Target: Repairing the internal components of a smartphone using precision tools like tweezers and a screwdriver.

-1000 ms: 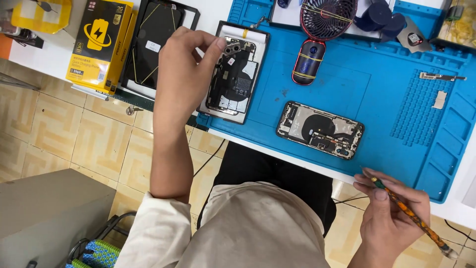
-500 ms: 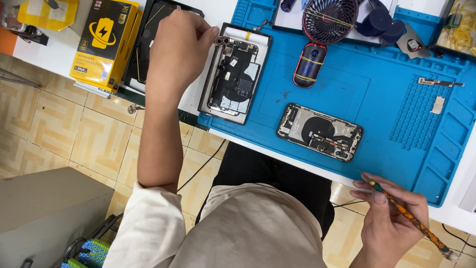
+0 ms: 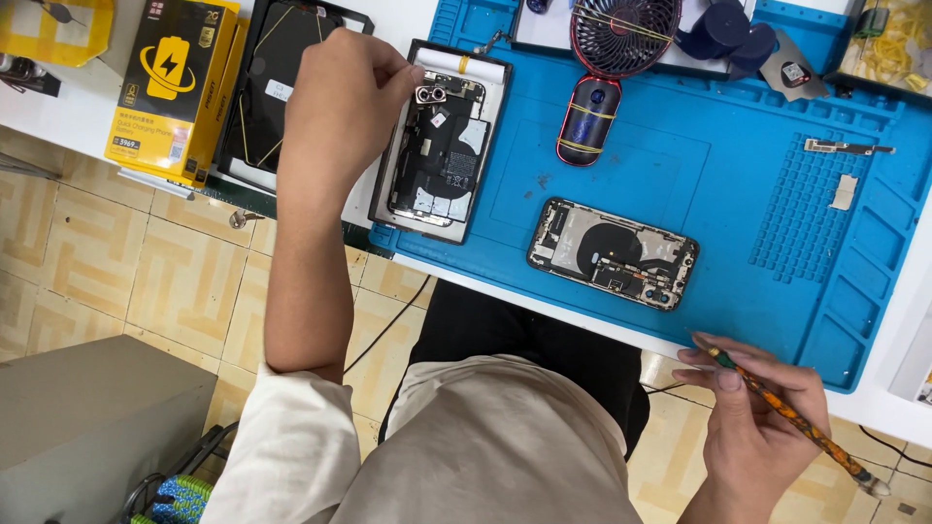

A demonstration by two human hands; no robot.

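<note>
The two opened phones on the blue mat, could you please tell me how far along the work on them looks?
Done: both phones lie opened, insides exposed. In hand: the left hand pinches a small camera module at the top of the left phone; the right hand holds a thin tool off the blue mat. Left: the right phone lies untouched, and neither is closed up.
</note>
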